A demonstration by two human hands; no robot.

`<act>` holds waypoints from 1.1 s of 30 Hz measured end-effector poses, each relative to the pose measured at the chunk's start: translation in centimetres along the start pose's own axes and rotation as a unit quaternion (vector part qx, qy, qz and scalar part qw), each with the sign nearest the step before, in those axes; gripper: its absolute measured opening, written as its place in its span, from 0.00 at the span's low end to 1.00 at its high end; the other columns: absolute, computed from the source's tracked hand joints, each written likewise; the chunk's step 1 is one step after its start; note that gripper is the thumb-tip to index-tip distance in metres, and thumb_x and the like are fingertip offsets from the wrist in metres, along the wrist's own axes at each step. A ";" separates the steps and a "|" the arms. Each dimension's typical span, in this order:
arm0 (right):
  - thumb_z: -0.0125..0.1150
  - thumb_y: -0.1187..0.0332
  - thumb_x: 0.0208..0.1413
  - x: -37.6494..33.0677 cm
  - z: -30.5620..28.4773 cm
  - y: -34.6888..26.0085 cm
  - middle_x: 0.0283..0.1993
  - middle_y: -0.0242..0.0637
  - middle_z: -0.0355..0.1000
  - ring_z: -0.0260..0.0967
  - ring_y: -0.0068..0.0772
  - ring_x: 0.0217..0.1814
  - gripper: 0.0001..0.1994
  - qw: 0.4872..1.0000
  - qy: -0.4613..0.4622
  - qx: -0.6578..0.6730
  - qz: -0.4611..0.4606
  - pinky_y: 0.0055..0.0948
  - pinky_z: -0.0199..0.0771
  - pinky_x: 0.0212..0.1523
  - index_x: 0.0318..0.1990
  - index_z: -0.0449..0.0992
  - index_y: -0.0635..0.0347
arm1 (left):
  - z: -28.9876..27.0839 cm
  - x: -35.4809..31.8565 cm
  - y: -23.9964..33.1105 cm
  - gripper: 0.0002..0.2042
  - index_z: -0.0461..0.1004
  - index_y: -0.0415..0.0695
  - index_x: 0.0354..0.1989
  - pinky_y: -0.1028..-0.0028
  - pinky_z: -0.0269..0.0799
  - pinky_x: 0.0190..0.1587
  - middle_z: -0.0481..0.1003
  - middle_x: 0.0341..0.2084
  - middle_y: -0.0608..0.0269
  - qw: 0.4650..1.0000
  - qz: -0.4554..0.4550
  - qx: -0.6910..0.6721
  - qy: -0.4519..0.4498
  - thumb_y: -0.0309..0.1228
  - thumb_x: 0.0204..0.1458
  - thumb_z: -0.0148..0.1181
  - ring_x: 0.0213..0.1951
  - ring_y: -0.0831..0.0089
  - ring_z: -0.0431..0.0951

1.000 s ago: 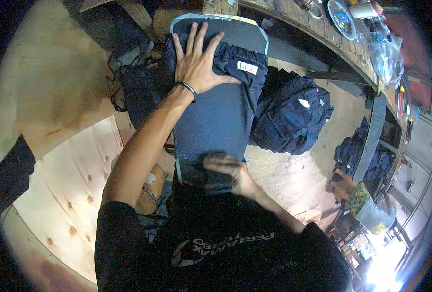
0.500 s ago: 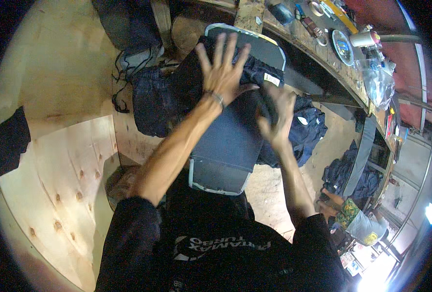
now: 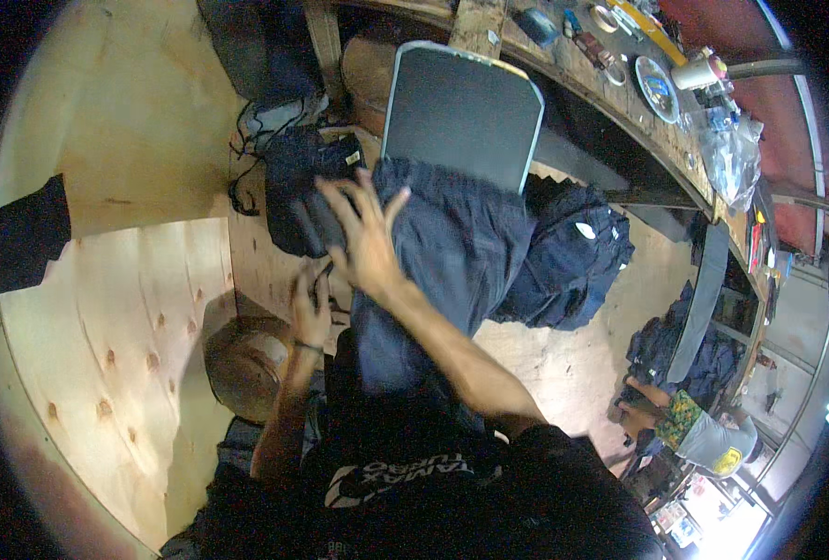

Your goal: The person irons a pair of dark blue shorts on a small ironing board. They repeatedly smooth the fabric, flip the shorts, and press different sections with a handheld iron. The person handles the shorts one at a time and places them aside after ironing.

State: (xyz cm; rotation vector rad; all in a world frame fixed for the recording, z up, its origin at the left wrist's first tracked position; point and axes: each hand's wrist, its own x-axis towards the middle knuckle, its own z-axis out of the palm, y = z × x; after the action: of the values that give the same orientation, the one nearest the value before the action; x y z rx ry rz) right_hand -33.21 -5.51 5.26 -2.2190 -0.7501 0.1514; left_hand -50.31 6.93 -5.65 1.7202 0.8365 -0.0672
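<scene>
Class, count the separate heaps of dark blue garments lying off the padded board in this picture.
3: one heap left of the board, by the right hand; one right of it; one far right near another person. Others may be hidden.

Our right hand (image 3: 366, 238) is open, fingers spread, palm down, forearm stretched forward. Our left hand (image 3: 310, 308) sits lower, fingers loosely curled, wrist bent, elbow tucked.

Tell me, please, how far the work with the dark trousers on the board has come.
Done: dark trousers lie over the padded board. In hand: right hand spread on the cloth, left hand at its edge. Left: another dark pile beside the board.
</scene>
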 end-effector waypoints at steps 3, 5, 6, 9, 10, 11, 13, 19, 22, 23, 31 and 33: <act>0.78 0.70 0.42 -0.6 -2.8 2.5 0.77 0.45 0.62 0.48 0.66 0.85 0.48 0.991 0.085 0.094 -0.030 0.80 0.32 0.80 0.77 0.66 0.48 | 3.2 2.1 7.7 0.35 0.60 0.36 0.77 0.42 0.63 0.73 0.66 0.69 0.35 0.945 0.279 0.164 0.039 0.34 0.63 0.61 0.72 0.39 0.66; 0.76 0.71 0.42 -4.8 -6.1 4.1 0.77 0.46 0.62 0.50 0.64 0.84 0.46 0.970 0.231 -0.071 0.032 0.75 0.37 0.81 0.75 0.70 0.46 | 6.9 1.7 12.0 0.50 0.48 0.35 0.82 0.35 0.50 0.77 0.50 0.79 0.33 0.900 0.346 0.265 -0.007 0.46 0.57 0.69 0.78 0.35 0.54; 0.75 0.72 0.44 -6.8 -7.4 4.9 0.77 0.50 0.62 0.51 0.65 0.83 0.45 0.963 0.225 -0.127 0.084 0.70 0.40 0.81 0.76 0.68 0.48 | 8.9 1.6 13.9 0.57 0.43 0.34 0.82 0.35 0.46 0.78 0.45 0.81 0.31 0.887 0.288 0.359 -0.028 0.52 0.52 0.71 0.79 0.33 0.50; 0.73 0.75 0.46 -7.7 -8.4 9.8 0.76 0.57 0.60 0.53 0.68 0.81 0.45 0.947 0.242 -0.157 0.139 0.63 0.46 0.82 0.77 0.67 0.49 | 12.1 4.3 18.8 0.69 0.34 0.35 0.83 0.36 0.46 0.78 0.39 0.81 0.26 0.863 0.231 0.448 -0.019 0.58 0.43 0.76 0.78 0.27 0.49; 0.72 0.76 0.45 -6.1 -7.9 12.2 0.76 0.59 0.59 0.53 0.68 0.80 0.46 0.950 0.229 -0.145 0.158 0.62 0.47 0.82 0.77 0.67 0.48 | 12.8 6.5 20.4 0.72 0.32 0.35 0.84 0.37 0.49 0.77 0.38 0.81 0.24 0.861 0.213 0.462 -0.022 0.58 0.41 0.78 0.78 0.25 0.50; 0.73 0.78 0.43 -3.6 -7.4 14.9 0.76 0.63 0.57 0.52 0.69 0.80 0.49 0.951 0.225 -0.170 0.132 0.61 0.48 0.82 0.78 0.66 0.45 | 13.2 8.9 21.9 0.72 0.33 0.37 0.84 0.36 0.48 0.78 0.38 0.81 0.26 0.882 0.234 0.410 -0.002 0.61 0.41 0.78 0.78 0.26 0.50; 0.74 0.79 0.45 2.5 -6.4 20.2 0.76 0.59 0.59 0.52 0.68 0.81 0.49 0.950 0.220 -0.207 0.081 0.60 0.49 0.82 0.79 0.64 0.43 | 13.7 14.7 24.5 0.72 0.32 0.41 0.85 0.37 0.48 0.78 0.39 0.81 0.28 0.921 0.210 0.329 -0.014 0.63 0.41 0.78 0.77 0.28 0.53; 0.74 0.73 0.56 8.3 -12.8 20.8 0.70 0.57 0.67 0.59 0.58 0.78 0.38 0.950 0.312 0.015 0.008 0.56 0.57 0.79 0.74 0.66 0.61 | 18.4 18.8 26.0 0.67 0.39 0.43 0.85 0.18 0.30 0.73 0.35 0.84 0.38 0.826 0.381 0.415 0.020 0.68 0.45 0.71 0.84 0.40 0.38; 0.72 0.72 0.62 2.6 -16.8 15.8 0.52 0.51 0.85 0.84 0.42 0.48 0.17 0.912 0.336 0.154 0.176 0.37 0.84 0.54 0.56 0.82 0.70 | 20.9 19.1 26.5 0.75 0.39 0.43 0.85 0.18 0.24 0.72 0.40 0.83 0.37 0.843 0.335 0.421 -0.009 0.85 0.37 0.61 0.84 0.43 0.35; 0.71 0.76 0.55 0.8 -17.4 14.9 0.60 0.51 0.83 0.81 0.41 0.60 0.25 0.936 0.250 0.189 0.158 0.38 0.78 0.66 0.62 0.80 0.70 | 21.5 19.6 26.9 0.76 0.39 0.44 0.85 0.18 0.24 0.72 0.40 0.83 0.37 0.834 0.367 0.412 0.018 0.85 0.35 0.61 0.84 0.44 0.34; 0.78 0.71 0.42 0.6 -16.7 17.8 0.69 0.53 0.76 0.71 0.53 0.75 0.36 0.980 -0.092 0.172 0.029 0.48 0.70 0.76 0.66 0.80 0.60 | 22.4 22.9 27.8 0.78 0.45 0.50 0.85 0.19 0.23 0.73 0.40 0.83 0.37 0.829 0.398 0.392 0.037 0.86 0.25 0.66 0.84 0.42 0.34; 0.72 0.75 0.40 0.3 -16.5 17.5 0.72 0.51 0.74 0.69 0.54 0.77 0.37 0.977 -0.093 0.188 0.049 0.50 0.66 0.78 0.66 0.80 0.58 | 22.4 22.5 27.5 0.77 0.46 0.52 0.85 0.18 0.20 0.73 0.40 0.83 0.35 0.832 0.421 0.359 0.047 0.86 0.25 0.66 0.84 0.42 0.32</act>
State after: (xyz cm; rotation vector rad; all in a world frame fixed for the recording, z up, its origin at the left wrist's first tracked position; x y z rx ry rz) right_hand -19.31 -25.14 4.34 -1.8954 -0.6481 0.5136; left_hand -9.96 -3.68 -0.61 2.6951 0.0132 0.3477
